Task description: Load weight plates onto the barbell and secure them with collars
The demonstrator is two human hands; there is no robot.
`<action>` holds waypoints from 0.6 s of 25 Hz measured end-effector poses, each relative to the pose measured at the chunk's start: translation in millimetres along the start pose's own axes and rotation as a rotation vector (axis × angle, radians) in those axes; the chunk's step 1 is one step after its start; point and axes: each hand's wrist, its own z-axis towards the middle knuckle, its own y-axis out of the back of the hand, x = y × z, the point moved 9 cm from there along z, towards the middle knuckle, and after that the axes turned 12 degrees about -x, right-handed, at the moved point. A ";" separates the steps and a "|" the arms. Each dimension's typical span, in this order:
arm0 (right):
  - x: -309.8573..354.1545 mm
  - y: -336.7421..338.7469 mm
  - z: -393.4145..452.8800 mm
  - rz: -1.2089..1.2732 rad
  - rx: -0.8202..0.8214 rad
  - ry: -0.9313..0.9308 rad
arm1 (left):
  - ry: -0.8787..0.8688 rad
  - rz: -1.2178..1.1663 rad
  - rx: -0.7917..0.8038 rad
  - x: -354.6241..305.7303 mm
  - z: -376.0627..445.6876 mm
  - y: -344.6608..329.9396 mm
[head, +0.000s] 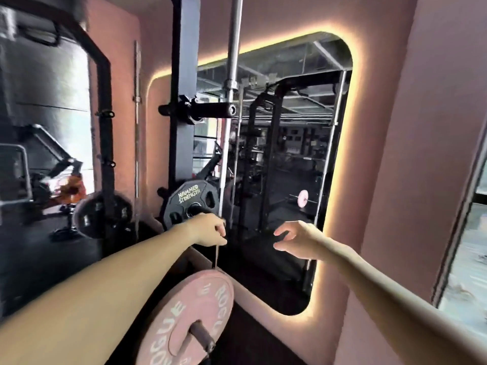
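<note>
A pink Rogue bumper plate (184, 320) sits on the barbell sleeve (201, 335) at the bottom centre. A black Hammer Strength plate (188, 200) hangs on a peg of the black rack (181, 75). My left hand (208, 230) reaches to that plate's lower right rim with its fingers curled downward; the back of the hand hides whether they grip the rim. My right hand (295, 239) hovers apart to the right, fingers spread and loosely bent, holding nothing. No collar is visible on the sleeve.
A thin chrome bar (233, 61) stands upright just behind my left hand. An empty black storage peg (210, 109) juts out higher on the rack. Another black plate (104, 214) hangs at left. A backlit mirror (290, 154) fills the pink wall ahead.
</note>
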 end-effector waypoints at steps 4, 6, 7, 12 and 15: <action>21.0 -29.4 76.4 0.033 0.070 0.135 | 0.176 -0.007 -0.124 59.0 27.6 16.0; 38.2 -47.6 109.6 0.047 0.092 0.201 | 0.258 -0.050 -0.196 89.1 33.7 23.6; 48.0 -58.1 124.4 0.049 0.104 0.228 | 0.301 -0.058 -0.230 105.0 35.8 27.7; 105.0 -104.5 197.2 0.115 0.073 0.352 | 0.448 -0.048 -0.344 192.6 62.4 41.0; 134.0 -121.6 238.4 0.145 0.027 0.385 | 0.492 -0.064 -0.285 227.4 81.9 30.2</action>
